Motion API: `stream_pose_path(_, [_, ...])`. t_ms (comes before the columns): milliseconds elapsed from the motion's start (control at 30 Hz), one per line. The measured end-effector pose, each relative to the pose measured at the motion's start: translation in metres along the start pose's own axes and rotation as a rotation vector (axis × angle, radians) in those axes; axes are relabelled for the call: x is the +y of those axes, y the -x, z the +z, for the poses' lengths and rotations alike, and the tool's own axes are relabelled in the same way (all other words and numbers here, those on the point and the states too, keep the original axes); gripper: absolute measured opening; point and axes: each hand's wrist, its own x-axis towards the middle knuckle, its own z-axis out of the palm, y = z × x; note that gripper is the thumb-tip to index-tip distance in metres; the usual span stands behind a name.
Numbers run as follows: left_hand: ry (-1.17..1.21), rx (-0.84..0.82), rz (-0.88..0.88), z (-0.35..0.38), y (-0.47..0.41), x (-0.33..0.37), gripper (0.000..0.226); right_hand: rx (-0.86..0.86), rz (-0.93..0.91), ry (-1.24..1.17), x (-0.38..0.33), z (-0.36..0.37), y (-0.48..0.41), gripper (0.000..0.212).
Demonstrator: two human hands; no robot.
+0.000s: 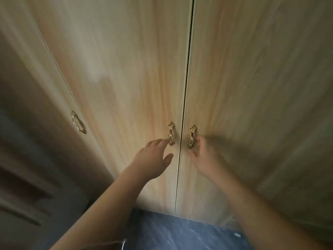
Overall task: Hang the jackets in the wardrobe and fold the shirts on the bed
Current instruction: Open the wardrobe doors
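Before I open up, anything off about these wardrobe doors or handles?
Nothing stands out. The wardrobe doors are shut with an even seam; the left handle and right handle hang straight and whole, with the left hand and right hand reaching for them. One small white speck lies on the dark floor.

A small white scrap lies on the dark marbled floor. A dark panelled door, blurred, stands at far left; a thin white cord shows at the bottom edge.
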Motion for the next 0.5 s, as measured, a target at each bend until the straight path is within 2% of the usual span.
stream_pose_path(167, [0.027,-0.044,0.037,-0.004,0.008,-0.032,0.056,0.124,0.185,-0.117,-0.026,0.029,-0.022,0.037])
stream_pose_path(300, [0.048,-0.103,0.118,0.002,0.019,-0.056,0.057,0.107,0.349,-0.258,-0.031,0.04,-0.016,0.052])
stream_pose_path(500, [0.063,-0.19,0.155,0.008,0.041,-0.066,0.059,0.18,0.387,-0.171,-0.048,0.033,0.035,0.043])
